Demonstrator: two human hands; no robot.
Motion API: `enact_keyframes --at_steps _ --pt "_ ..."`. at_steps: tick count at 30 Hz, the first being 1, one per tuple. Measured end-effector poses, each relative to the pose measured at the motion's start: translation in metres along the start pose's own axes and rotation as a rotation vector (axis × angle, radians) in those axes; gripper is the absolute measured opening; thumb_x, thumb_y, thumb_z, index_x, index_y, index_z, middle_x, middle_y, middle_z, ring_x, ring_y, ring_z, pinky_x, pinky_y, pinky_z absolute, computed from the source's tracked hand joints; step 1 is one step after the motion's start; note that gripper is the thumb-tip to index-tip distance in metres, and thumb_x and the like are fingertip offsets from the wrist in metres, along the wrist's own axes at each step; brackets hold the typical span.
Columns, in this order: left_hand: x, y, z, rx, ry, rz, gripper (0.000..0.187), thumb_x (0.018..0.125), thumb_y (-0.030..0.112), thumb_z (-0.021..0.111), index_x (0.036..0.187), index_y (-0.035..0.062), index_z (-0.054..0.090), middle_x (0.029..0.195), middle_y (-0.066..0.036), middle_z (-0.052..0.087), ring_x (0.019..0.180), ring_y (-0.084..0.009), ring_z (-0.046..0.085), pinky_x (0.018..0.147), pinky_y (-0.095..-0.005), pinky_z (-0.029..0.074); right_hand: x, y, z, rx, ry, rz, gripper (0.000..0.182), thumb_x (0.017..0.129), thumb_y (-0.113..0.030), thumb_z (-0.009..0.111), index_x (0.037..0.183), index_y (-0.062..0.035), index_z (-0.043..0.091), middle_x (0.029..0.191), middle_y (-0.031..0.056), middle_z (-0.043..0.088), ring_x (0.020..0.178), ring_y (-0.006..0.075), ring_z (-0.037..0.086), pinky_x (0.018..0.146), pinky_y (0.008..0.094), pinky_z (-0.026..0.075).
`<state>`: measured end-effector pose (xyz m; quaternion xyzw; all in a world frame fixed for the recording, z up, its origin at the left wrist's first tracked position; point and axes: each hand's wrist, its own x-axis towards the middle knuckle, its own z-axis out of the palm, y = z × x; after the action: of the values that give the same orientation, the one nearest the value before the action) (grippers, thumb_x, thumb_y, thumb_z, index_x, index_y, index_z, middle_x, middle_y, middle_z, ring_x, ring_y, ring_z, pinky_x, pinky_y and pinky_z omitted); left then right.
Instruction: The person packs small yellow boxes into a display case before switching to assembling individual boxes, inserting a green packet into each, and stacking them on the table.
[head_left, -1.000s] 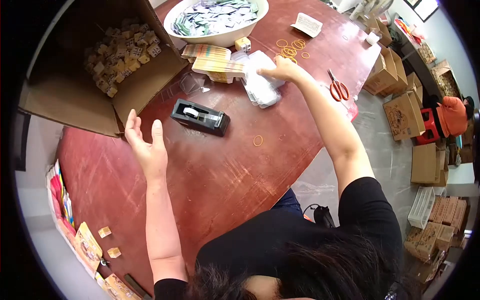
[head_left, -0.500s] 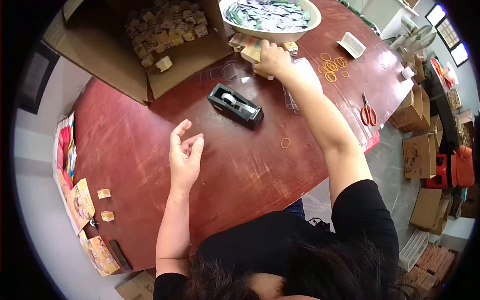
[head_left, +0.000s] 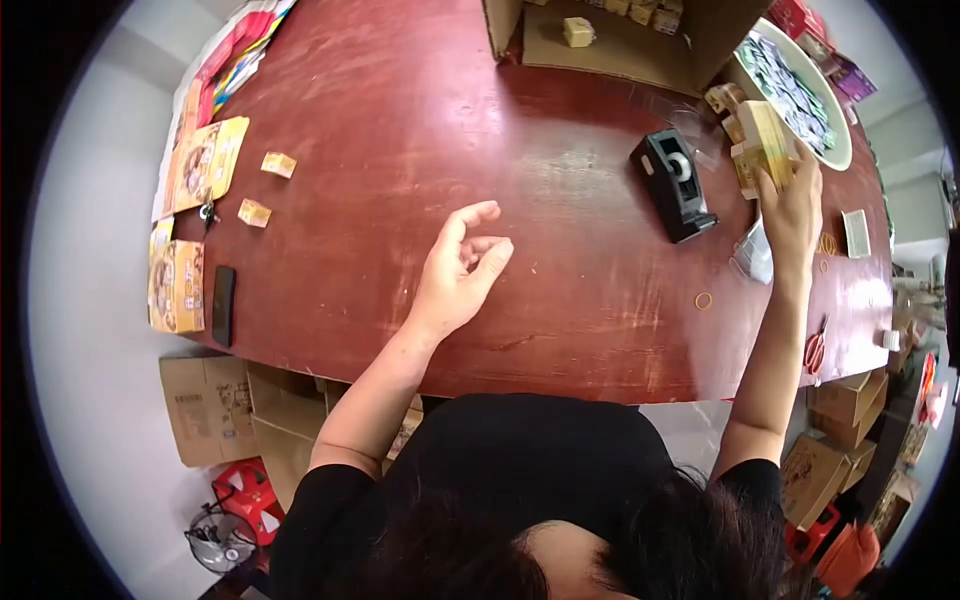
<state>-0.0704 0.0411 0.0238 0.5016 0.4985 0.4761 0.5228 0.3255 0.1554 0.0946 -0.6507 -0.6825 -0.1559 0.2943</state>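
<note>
My left hand (head_left: 462, 272) hovers over the red table (head_left: 560, 330), palm turned inward, fingers curved and apart, holding nothing. At the right, my right hand (head_left: 795, 215) grips a yellow flat carton piece (head_left: 765, 135) between thumb and fingers, beside the white basin (head_left: 840, 145). Below that hand lies clear plastic (head_left: 755, 252), partly covered by it. Between my hands stands the black tape dispenser (head_left: 675, 185), with a roll of tape in it.
An open cardboard box (head_left: 610, 55) with small cubes stands at the back. Two small boxes (head_left: 255, 213), yellow packages (head_left: 178, 285) and a black phone-like object (head_left: 223, 305) lie left. Red scissors (head_left: 815, 352) and rubber bands (head_left: 703, 301) lie right.
The view has turned, so the table items appear shifted rightward. My right hand now lifts the yellow carton piece from beside the basin. My left hand remains open.
</note>
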Motion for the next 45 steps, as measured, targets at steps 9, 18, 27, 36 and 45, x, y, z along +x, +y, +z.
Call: enact_keyframes --at_steps 9,18,27,36,45 --pt "-0.027 -0.005 0.046 -0.504 0.018 -0.100 0.050 0.103 0.019 0.062 0.142 -0.0010 0.039 0.128 -0.012 0.058 0.119 -0.0165 0.056 0.100 -0.0317 0.050 -0.134 -0.179 0.016 1.103 -0.443 0.234 0.050 0.086 -0.020 0.082 0.123 -0.0017 0.054 0.115 0.0152 0.060 0.099 0.0223 0.061 0.087 0.0356 0.053" --pt "-0.036 -0.025 0.048 -0.265 0.151 -0.079 0.056 0.102 0.034 0.064 0.138 0.0004 0.039 0.123 -0.011 0.056 0.108 -0.0140 0.058 0.087 -0.0277 0.053 -0.129 -0.201 0.008 0.592 -0.465 -0.147 0.020 0.083 -0.020 0.079 0.095 -0.0074 0.069 0.086 0.0054 0.069 0.080 0.0267 0.065 0.077 0.0415 0.049" --pt "-0.015 -0.011 0.007 -0.527 -0.097 -0.479 0.049 0.101 0.041 0.062 0.134 0.0058 0.053 0.119 -0.009 0.063 0.108 -0.0189 0.064 0.090 -0.0368 0.055 -0.119 -0.184 0.016 1.149 -0.721 0.092 0.009 0.085 -0.007 0.069 0.085 -0.0014 0.061 0.095 0.0103 0.075 0.087 0.0174 0.070 0.080 0.0344 0.057" --pt "0.016 0.017 0.006 -0.329 -0.442 -0.871 0.037 0.097 0.025 0.064 0.121 -0.0021 0.063 0.110 -0.012 0.069 0.099 -0.0215 0.071 0.084 -0.0416 0.063 -0.117 -0.173 -0.006 1.167 -0.846 -0.155 0.012 0.079 -0.007 0.072 0.086 -0.0044 0.062 0.082 0.0099 0.069 0.075 0.0262 0.068 0.068 0.0374 0.055" --pt "0.045 -0.004 0.033 -0.645 -0.148 -0.712 0.043 0.093 0.024 0.063 0.127 -0.0008 0.056 0.116 -0.014 0.068 0.103 -0.0256 0.069 0.088 -0.0408 0.060 -0.152 -0.184 -0.016 0.792 -0.229 -0.857 0.019 0.072 -0.017 0.068 0.075 -0.0090 0.051 0.073 0.0042 0.050 0.070 0.0216 0.051 0.078 0.0360 0.044"
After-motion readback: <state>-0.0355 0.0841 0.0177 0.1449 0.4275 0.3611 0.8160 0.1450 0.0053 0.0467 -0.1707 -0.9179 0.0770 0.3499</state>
